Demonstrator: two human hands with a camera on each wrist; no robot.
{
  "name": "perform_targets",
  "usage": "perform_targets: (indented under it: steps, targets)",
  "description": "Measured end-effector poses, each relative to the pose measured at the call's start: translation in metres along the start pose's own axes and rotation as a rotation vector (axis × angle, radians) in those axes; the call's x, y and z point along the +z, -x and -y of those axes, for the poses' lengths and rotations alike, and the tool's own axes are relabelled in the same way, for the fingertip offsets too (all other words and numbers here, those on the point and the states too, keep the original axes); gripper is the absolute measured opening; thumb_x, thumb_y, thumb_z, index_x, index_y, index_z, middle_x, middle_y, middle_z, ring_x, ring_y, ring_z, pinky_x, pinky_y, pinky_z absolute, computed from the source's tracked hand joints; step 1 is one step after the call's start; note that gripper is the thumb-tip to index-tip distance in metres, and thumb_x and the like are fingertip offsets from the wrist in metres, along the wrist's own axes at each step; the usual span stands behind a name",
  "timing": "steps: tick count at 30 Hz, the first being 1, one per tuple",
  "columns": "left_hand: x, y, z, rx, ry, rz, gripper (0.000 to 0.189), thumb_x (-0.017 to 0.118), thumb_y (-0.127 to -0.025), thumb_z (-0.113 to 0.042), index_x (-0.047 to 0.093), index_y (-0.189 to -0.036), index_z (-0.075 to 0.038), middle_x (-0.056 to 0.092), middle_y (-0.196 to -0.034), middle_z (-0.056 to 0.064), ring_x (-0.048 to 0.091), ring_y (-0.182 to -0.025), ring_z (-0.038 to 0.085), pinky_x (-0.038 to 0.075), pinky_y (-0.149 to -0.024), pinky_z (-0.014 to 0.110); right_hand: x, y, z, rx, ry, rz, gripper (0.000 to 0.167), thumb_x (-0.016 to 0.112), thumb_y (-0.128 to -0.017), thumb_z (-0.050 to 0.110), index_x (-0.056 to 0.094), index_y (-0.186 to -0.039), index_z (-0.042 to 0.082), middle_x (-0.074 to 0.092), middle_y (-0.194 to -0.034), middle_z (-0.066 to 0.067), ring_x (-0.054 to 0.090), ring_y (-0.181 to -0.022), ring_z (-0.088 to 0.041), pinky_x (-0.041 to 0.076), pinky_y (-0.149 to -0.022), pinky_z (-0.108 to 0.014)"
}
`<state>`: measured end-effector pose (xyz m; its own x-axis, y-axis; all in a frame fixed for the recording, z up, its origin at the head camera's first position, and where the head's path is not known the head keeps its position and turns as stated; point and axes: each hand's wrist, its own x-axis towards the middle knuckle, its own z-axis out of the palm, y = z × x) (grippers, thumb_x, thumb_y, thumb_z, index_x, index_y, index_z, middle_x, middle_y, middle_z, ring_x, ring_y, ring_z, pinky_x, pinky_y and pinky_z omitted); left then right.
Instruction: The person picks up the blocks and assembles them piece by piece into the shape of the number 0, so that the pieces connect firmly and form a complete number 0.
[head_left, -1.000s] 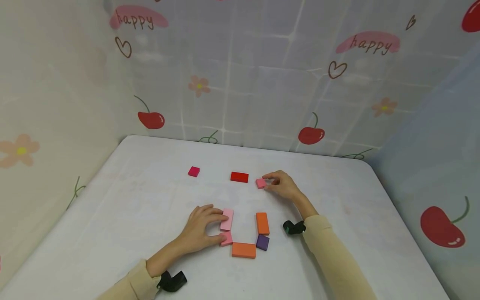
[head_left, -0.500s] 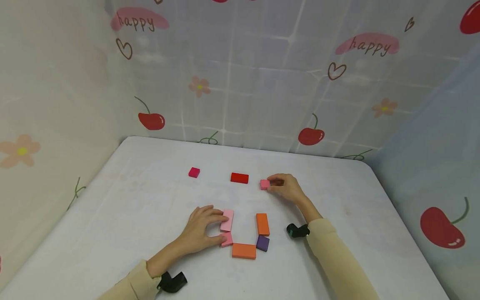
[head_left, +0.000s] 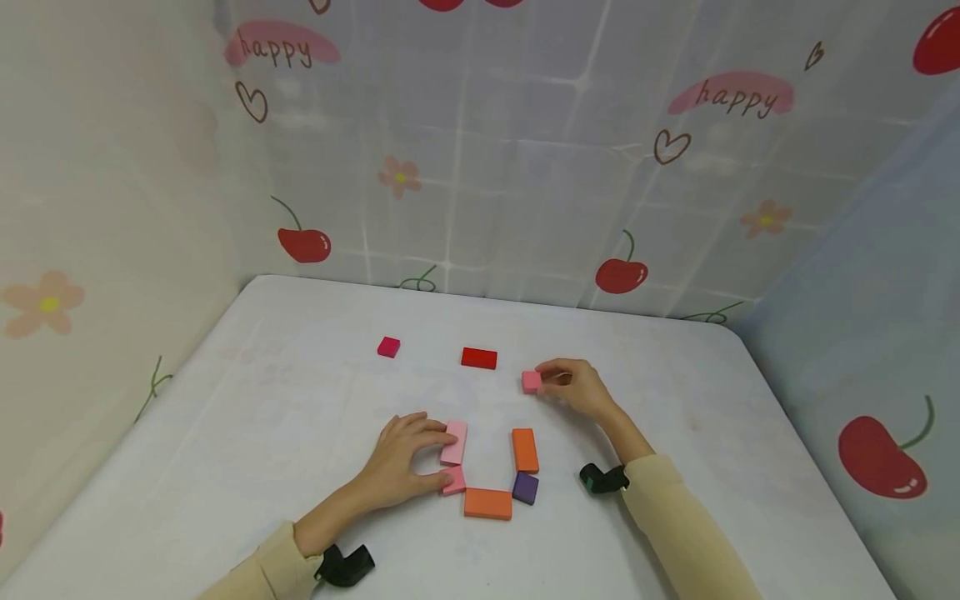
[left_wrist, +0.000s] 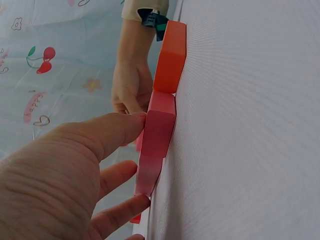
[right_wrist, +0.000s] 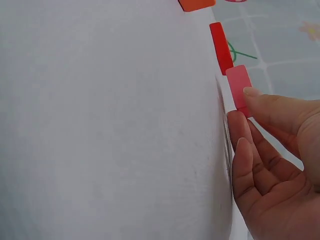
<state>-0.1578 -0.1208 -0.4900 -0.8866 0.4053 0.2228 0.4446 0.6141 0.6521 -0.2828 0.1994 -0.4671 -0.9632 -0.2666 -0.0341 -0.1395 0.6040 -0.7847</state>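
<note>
A: What hung behind the white table (head_left: 300,400)?

B: A pale, cherry-printed curtain (head_left: 510,200) with "happy" written on it twice.

A: And where did you see the right hand (head_left: 579,389)?

B: Beyond the purple block (head_left: 526,488) and a little to its right. Thumb and fingers were closed in a pinch on a small pink block (head_left: 531,382), straight beyond the purple block. I couldn't tell whether it touched the table.

A: What about the left hand (head_left: 401,462)?

B: That was left of the purple block, thumb and fingers loosely spread. The thumb touched a square pink block (head_left: 457,485), and a finger touched a light pink block (head_left: 453,452), the longer of the two.

A: Anything right beside the purple block?

B: One orange block (head_left: 525,451) at its far side, a second orange block (head_left: 487,504) just to its left.

A: And farther out?

B: A red block (head_left: 479,358) lay well beyond it, slightly left, with a crimson block (head_left: 388,347) farther left again.
</note>
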Motion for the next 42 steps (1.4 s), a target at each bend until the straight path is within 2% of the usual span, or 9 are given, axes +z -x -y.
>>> perform_targets:
  steps: [7,14,26,42]
  targets:
    - [0.000,0.000,-0.001,0.005,-0.003,-0.001,0.044,0.079,-0.078,-0.032,0.070,-0.119,-0.019,0.063,-0.126,0.006,0.040,-0.135,0.038,0.016,-0.110,0.071,0.003,0.012,0.005,-0.029,-0.018,0.032,0.034,0.076,-0.085,0.011,0.069,-0.117,0.011,0.068,-0.117,-0.011,0.064,-0.093,-0.022,0.052,-0.075,-0.027]
    - [0.000,0.000,-0.001,-0.004,-0.007,0.006,0.044,0.078,-0.078,-0.033,0.070,-0.119,-0.019,0.062,-0.127,0.007,0.040,-0.135,0.038,0.015,-0.111,0.071,0.007,0.020,0.008,-0.061,0.012,0.082,0.032,0.076,-0.084,0.011,0.070,-0.116,0.011,0.069,-0.113,-0.009,0.063,-0.088,-0.018,0.052,-0.069,-0.024]
    - [0.000,0.000,-0.001,-0.010,-0.005,0.005,0.044,0.078,-0.078,-0.033,0.070,-0.119,-0.020,0.063,-0.126,0.006,0.040,-0.135,0.038,0.015,-0.111,0.071,0.011,0.027,0.014,-0.167,0.056,0.170,0.031,0.076,-0.085,0.013,0.070,-0.115,0.007,0.071,-0.099,-0.005,0.062,-0.084,-0.016,0.052,-0.075,-0.021]
    - [0.000,0.000,-0.001,0.004,-0.010,-0.005,0.043,0.079,-0.078,-0.032,0.070,-0.118,-0.019,0.063,-0.125,0.006,0.041,-0.134,0.039,0.015,-0.110,0.071,0.013,0.026,0.014,-0.228,0.048,0.245,0.033,0.075,-0.085,0.008,0.069,-0.117,0.005,0.070,-0.100,-0.007,0.064,-0.084,-0.014,0.053,-0.077,-0.019]
